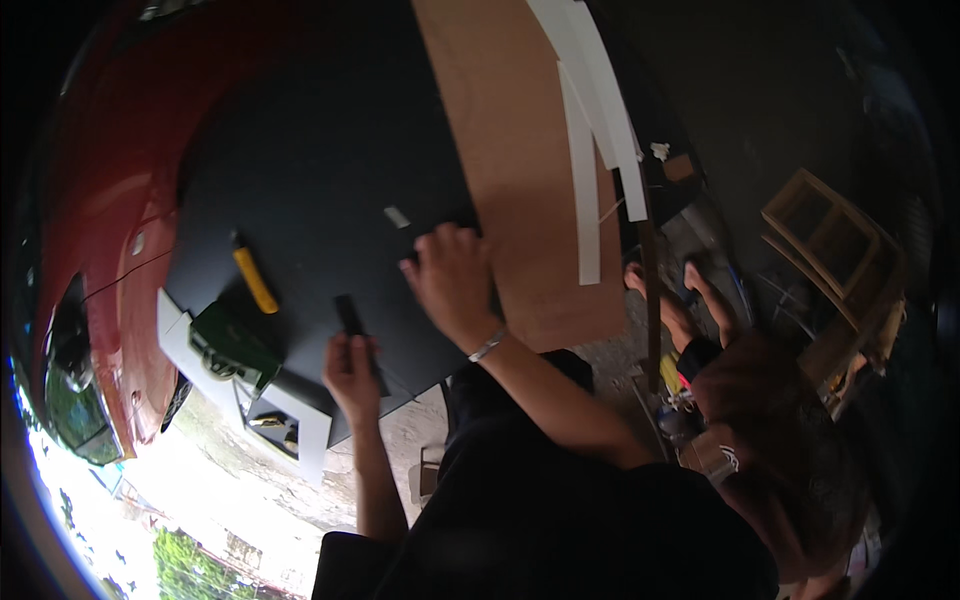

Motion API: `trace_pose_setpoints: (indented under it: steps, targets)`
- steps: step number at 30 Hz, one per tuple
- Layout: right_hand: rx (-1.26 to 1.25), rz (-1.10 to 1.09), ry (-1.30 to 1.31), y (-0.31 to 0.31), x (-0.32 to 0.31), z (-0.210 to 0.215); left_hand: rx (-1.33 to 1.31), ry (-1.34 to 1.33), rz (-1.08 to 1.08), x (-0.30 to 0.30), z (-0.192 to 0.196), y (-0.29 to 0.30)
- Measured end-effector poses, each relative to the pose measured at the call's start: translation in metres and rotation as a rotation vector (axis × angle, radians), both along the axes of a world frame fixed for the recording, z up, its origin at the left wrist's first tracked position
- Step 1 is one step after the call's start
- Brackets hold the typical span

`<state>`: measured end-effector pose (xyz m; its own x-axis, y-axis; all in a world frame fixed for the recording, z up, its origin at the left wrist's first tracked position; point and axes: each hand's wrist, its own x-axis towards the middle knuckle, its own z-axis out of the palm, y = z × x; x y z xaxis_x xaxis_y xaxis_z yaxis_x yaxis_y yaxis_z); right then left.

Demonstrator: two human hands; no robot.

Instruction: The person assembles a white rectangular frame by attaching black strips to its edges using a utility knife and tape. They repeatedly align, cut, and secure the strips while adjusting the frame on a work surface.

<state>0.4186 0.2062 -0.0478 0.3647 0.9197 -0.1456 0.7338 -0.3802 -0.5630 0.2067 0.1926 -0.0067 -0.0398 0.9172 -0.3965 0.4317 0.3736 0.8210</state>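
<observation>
Gripping black tool (351, 322), left hand (352, 368)

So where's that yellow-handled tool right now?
The yellow-handled tool lies on the black panel, toward the picture's left, just above the green power tool and left of the left hand.

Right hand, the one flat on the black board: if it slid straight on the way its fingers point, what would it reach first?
Probably the small pale tag lying on the black board, just up and left of the right hand. The brown plywood sheet lies off to its right side.
</observation>
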Motion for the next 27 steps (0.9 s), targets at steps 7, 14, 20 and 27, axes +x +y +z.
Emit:
trace_pose_setpoints:
  steps: [7,14,20,27]
  targets:
    - [0.263,-0.465,-0.223,-0.009,0.17,-0.006,0.115,0.04,-0.106,0.023,-0.005,0.046]
    - [0.103,-0.353,-0.331,-0.003,0.239,-0.014,0.03,-0.109,-0.198,0.097,-0.006,0.066]
    - [0.094,-0.464,-0.052,0.003,0.238,-0.014,-0.022,-0.123,-0.274,0.108,-0.009,0.066]
    - [0.064,-0.398,-0.311,0.013,0.224,-0.013,-0.047,-0.148,-0.304,0.113,-0.012,0.072]
